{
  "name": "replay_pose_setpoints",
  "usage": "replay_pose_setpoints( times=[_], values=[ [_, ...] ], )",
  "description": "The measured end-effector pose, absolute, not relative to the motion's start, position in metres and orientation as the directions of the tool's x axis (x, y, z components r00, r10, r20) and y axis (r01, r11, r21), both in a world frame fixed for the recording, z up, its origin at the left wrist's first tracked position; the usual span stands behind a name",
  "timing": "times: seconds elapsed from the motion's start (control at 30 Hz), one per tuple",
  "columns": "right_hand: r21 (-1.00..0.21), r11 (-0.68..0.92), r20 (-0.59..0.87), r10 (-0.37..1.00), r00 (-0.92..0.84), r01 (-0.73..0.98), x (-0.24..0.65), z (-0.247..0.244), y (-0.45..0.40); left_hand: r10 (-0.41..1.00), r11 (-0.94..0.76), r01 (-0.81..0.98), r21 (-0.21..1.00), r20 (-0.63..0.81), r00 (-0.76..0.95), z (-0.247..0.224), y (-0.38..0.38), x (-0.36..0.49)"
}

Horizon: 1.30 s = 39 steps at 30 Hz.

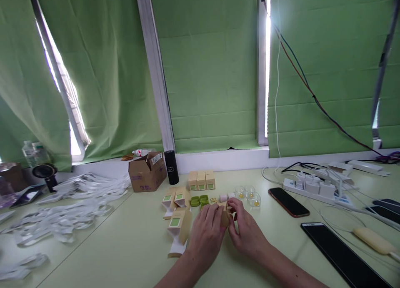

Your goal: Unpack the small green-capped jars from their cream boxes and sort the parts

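Note:
Near the table's middle, my left hand point(208, 229) and my right hand point(245, 229) are closed on a small kraft-coloured cardboard box point(225, 216). My fingers cover much of it, and a bit of pink shows at its lower edge. Left of my hands lie open kraft boxes point(180, 224) with green square labels and white inner flaps. Beyond them stand three closed kraft boxes point(201, 181) in a row. Just past my fingers are small green square cups point(195, 201), tiny yellow pieces point(213, 200), pale pink pieces point(223, 197) and three clear cups point(255, 200) with yellow centres.
At the back stand a brown carton point(146, 173) and a black cylinder point(171, 168). White strips in bundles point(62, 217) spread over the left side. On the right are a phone point(288, 202), a larger dark-screened device point(340, 252), a power strip point(317, 190) and loose cables.

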State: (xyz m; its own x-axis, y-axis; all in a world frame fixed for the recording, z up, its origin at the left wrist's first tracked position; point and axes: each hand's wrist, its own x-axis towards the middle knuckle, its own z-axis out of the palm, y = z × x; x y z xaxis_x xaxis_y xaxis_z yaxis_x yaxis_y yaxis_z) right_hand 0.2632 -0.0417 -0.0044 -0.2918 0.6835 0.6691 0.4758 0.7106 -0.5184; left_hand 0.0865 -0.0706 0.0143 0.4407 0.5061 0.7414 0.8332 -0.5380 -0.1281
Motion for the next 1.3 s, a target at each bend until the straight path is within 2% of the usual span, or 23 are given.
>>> replay_pose_setpoints(
  times=[0.17,0.33,0.6,0.67,0.77,0.87,0.93,1.07,1.3],
  values=[
    [-0.55,0.701,0.677,0.693,-0.248,0.455,0.264,-0.003,-0.039,0.608,-0.55,0.834,0.039,0.703,0.368,0.008,-0.067,0.082],
    [-0.603,0.691,0.668,0.711,-0.22,0.399,0.267,0.0,-0.038,0.655,-0.614,0.755,0.228,0.681,0.327,0.006,-0.064,0.08],
    [-0.667,0.632,0.656,0.749,-0.089,0.394,0.274,0.0,-0.029,0.733,-0.624,0.663,0.412,0.602,0.315,0.013,-0.066,0.08],
    [-0.631,0.656,0.707,0.706,-0.041,0.413,0.276,0.001,-0.026,0.75,-0.616,0.652,0.442,0.583,0.314,0.012,-0.066,0.08],
    [-0.485,0.749,0.836,0.549,-0.013,0.451,0.28,0.002,-0.021,0.769,-0.599,0.648,0.47,0.564,0.302,0.009,-0.065,0.08],
    [-0.324,0.82,0.91,0.407,-0.082,0.473,0.284,0.003,-0.018,0.785,-0.582,0.646,0.494,0.549,0.288,0.005,-0.063,0.079],
    [-0.273,0.838,0.916,0.377,-0.139,0.473,0.287,0.002,-0.015,0.793,-0.576,0.636,0.513,0.539,0.283,0.002,-0.062,0.079],
    [-0.248,0.849,0.898,0.382,-0.218,0.466,0.293,-0.003,-0.007,0.809,-0.565,0.61,0.556,0.521,0.273,0.0,-0.06,0.079],
    [-0.334,0.811,0.854,0.476,-0.209,0.48,0.294,-0.006,-0.008,0.839,-0.526,0.594,0.609,0.487,0.244,-0.003,-0.057,0.078]
  ],
)
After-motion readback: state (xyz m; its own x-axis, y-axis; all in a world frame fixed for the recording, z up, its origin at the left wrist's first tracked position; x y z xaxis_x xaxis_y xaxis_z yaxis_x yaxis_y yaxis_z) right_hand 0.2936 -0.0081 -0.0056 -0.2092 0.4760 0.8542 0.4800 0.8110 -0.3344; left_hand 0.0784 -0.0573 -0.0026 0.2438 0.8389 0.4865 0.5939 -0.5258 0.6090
